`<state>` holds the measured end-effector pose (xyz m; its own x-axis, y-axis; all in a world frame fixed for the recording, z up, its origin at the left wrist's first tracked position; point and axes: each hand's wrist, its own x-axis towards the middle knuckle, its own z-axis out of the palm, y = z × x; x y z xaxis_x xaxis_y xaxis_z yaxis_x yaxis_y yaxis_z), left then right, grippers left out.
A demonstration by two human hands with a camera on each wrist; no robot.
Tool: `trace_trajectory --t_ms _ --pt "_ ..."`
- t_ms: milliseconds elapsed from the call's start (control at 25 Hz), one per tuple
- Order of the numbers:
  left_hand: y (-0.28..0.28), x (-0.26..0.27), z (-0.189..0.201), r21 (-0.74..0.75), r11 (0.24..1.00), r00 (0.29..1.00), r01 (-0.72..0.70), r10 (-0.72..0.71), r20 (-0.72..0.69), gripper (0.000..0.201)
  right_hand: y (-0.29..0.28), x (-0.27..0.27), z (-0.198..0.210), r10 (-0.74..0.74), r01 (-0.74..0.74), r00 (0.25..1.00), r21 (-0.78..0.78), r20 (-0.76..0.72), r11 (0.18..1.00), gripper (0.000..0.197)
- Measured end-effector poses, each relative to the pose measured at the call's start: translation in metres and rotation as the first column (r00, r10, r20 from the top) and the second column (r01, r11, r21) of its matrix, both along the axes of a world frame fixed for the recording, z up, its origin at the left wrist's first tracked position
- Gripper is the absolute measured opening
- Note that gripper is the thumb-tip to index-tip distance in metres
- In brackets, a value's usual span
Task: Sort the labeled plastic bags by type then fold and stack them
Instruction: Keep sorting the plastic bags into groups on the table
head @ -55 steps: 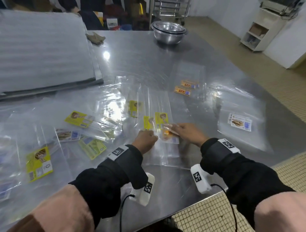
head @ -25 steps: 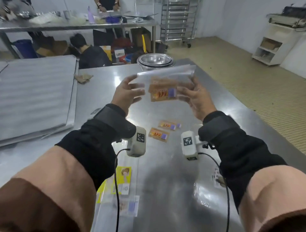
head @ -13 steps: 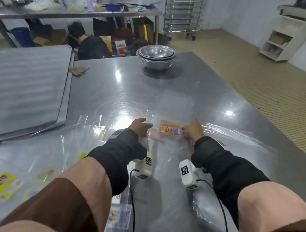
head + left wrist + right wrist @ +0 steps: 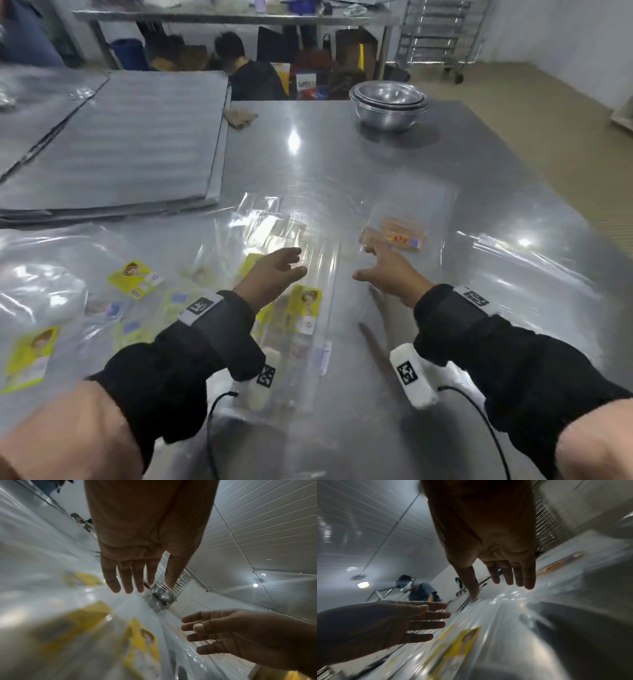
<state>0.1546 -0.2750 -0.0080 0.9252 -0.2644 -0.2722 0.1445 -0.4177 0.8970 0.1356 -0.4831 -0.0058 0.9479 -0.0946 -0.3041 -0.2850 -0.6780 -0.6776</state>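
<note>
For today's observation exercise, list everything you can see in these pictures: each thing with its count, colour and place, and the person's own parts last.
Clear plastic bags with orange labels: small stack, table centre-right.
Clear plastic bags with yellow labels: several, spread over the table's left and centre.
Stainless steel table: one, grey.
Nested steel mixing bowls: a stack, silver, far edge.
Ribbed grey sheets: a pile, far left.
Tan glove: beside the sheets.
Metal rack: one, background.
Crouching person: beyond the table.
Left hand: open, above the yellow-label bags.
Right hand: open, by the orange-label stack.
</note>
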Motion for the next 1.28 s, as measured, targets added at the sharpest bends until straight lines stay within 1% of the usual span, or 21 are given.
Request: trace_trajectory --t_ms 40,120,240,320,400,480,520,560,600,680,720,760,840,920,960,1040,1080,1120,1160,1200,1280 --pt "0.019 -0.012 -0.002 0.012 1.0 1.0 -0.019 0.018 0.007 0.056 0.017 -0.009 0.001 0.077 -0.078 0.997 -0.036 -0.024 0.996 0.064" --pt "0.053 -0.035 -0.006 0.066 0.996 0.998 -0.065 0.063 0.03 0.049 0.046 -0.025 -0.002 0.197 -0.203 0.978 -0.112 -0.061 0.973 0.068" --pt "0.091 -0.058 -0.013 0.095 0.989 0.994 -0.112 0.112 0.01 0.041 0.078 -0.039 -0.018 0.28 -0.295 0.955 -0.215 -0.096 0.931 0.075" --pt "0.102 -0.07 -0.018 0.087 0.989 0.99 -0.118 0.124 -0.061 0.041 0.093 -0.049 -0.033 0.294 -0.335 0.94 -0.311 -0.17 0.89 0.093" --pt "0.108 -0.079 -0.023 0.107 0.988 0.987 -0.112 0.123 -0.102 0.042 0.108 -0.06 -0.044 0.266 -0.339 0.938 -0.432 -0.222 0.836 0.106" --pt "0.107 -0.083 -0.028 0.104 0.988 0.986 -0.112 0.123 -0.113 0.049 0.118 -0.066 -0.048 0.251 -0.324 0.946 -0.524 -0.207 0.788 0.109" --pt "0.107 -0.083 -0.029 0.084 0.989 0.985 -0.121 0.131 -0.117 0.055 0.121 -0.067 -0.048 0.245 -0.321 0.947 -0.529 -0.21 0.786 0.109" --pt "0.106 -0.082 -0.029 0.063 0.989 0.983 -0.133 0.14 -0.122 0.058 0.12 -0.067 -0.049 0.243 -0.324 0.944 -0.507 -0.221 0.799 0.109" --pt "0.105 -0.081 -0.03 0.047 0.989 0.981 -0.138 0.143 -0.133 0.056 0.119 -0.067 -0.048 0.248 -0.337 0.938 -0.473 -0.242 0.814 0.109" --pt "0.102 -0.08 -0.03 0.031 0.993 0.98 -0.111 0.115 -0.162 0.036 0.117 -0.069 -0.048 0.264 -0.365 0.923 -0.42 -0.279 0.831 0.11" --pt "0.098 -0.08 -0.03 0.013 0.996 0.979 -0.087 0.088 -0.186 0.024 0.117 -0.071 -0.049 0.264 -0.363 0.923 -0.407 -0.279 0.838 0.11" --pt "0.095 -0.08 -0.03 -0.005 0.998 0.977 -0.07 0.068 -0.201 0.018 0.116 -0.073 -0.05 0.253 -0.344 0.93 -0.389 -0.266 0.855 0.109" --pt "0.092 -0.08 -0.033 -0.009 0.997 0.979 -0.073 0.07 -0.192 0.023 0.114 -0.074 -0.054 0.194 -0.255 0.96 -0.336 -0.204 0.907 0.098" --pt "0.098 -0.08 -0.032 -0.023 0.988 0.977 -0.153 0.147 -0.152 0.024 0.112 -0.076 -0.056 0.139 -0.169 0.984 -0.322 -0.114 0.932 0.085" --pt "0.106 -0.08 -0.032 -0.051 0.975 0.969 -0.214 0.206 -0.135 0.023 0.111 -0.077 -0.057 0.115 -0.129 0.992 -0.341 -0.06 0.931 0.083" --pt "0.124 -0.079 -0.034 -0.12 0.938 0.939 -0.324 0.304 -0.16 0.018 0.11 -0.077 -0.056 0.056 -0.047 0.998 -0.369 0.015 0.928 0.087" --pt "0.132 -0.08 -0.033 -0.148 0.927 0.931 -0.345 0.318 -0.18 0.015 0.111 -0.075 -0.053 0.019 -0.011 1.0 -0.343 0.019 0.939 0.094" --pt "0.138 -0.084 -0.033 -0.175 0.922 0.929 -0.346 0.311 -0.199 0.013 0.111 -0.073 -0.051 -0.021 0.021 1.0 -0.291 0.004 0.957 0.1" --pt "0.144 -0.085 -0.036 -0.184 0.923 0.932 -0.337 0.3 -0.205 0.02 0.111 -0.07 -0.048 -0.048 0.043 0.999 -0.228 -0.017 0.973 0.103" --pt "0.146 -0.086 -0.039 -0.183 0.932 0.942 -0.314 0.282 -0.183 0.028 0.11 -0.066 -0.045 -0.067 0.061 0.997 -0.164 -0.033 0.985 0.101" --pt "0.154 -0.087 -0.039 -0.184 0.933 0.949 -0.308 0.289 -0.125 0.039 0.108 -0.06 -0.04 -0.107 0.107 0.994 0.018 -0.016 0.994 0.082"
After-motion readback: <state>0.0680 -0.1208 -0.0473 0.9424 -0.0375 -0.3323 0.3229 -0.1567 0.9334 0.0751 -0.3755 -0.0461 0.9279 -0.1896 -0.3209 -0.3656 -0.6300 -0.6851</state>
